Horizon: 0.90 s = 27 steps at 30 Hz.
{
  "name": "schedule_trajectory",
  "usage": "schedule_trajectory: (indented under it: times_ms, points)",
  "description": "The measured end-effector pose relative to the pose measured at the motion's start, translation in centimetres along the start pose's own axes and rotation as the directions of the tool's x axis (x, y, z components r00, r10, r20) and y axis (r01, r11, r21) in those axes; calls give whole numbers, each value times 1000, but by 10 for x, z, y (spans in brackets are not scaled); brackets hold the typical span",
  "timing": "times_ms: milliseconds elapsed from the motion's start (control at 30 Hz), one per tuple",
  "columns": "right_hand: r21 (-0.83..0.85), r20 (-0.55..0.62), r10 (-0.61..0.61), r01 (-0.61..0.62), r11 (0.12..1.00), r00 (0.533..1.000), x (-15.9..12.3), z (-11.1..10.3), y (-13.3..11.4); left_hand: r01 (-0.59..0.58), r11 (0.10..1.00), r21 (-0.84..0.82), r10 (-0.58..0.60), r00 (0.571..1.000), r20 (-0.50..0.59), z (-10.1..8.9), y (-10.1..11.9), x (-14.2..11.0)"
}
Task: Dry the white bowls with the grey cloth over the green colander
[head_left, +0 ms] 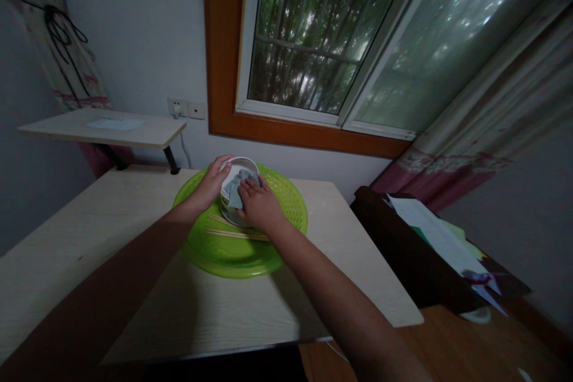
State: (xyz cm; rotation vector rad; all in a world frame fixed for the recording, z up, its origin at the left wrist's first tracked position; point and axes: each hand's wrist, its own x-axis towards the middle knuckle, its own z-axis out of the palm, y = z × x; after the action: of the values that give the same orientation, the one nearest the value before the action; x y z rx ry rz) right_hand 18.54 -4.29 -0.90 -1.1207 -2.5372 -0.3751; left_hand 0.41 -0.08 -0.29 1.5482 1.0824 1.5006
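Left hand point(215, 182) grips the rim of a white bowl point(240, 166), which is tilted over a green plastic basket point(290, 206) on the wooden table point(335, 250). Bamboo chopsticks point(233, 234) lie in the basket beside the bowl. To the right, the right hand point(259, 203) presses a gray cloth point(235, 188) inside the bowl, fingers close together.

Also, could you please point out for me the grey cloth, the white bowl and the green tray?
Grey cloth point(234, 192): head view, on its crumpled middle.
White bowl point(243, 164): head view, on the bare inner wall.
Green tray point(293, 205): head view, on its bare right side.
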Motion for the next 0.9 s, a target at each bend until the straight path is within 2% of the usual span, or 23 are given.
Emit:
schedule_trajectory:
  times_ms: [167,333,500,633,767,900]
  points:
    - [-76,-57,62,-67,995,996,1,-5,-1,1,1000,-26,0,1000,27,2,-1,0]
    - [-65,-27,15,-17,998,1000,2,-5,-2,26,1000,2,-26,999,31,0,-5,2]
    - [55,18,-126,125,991,992,2,-4,-2,-21,999,42,22,1000,-15,-3,-5,2]
    - [190,28,-213,204,960,977,1,-2,-2,11,1000,19,-11,1000,-2,-1,1,-1]
    - [287,9,-235,223,932,972,0,-4,-5,-8,1000,-15,7,1000,-22,2,9,-4]
    - [307,28,-209,191,932,978,1,-6,-6,-2,999,-52,0,999,-33,3,11,-4]
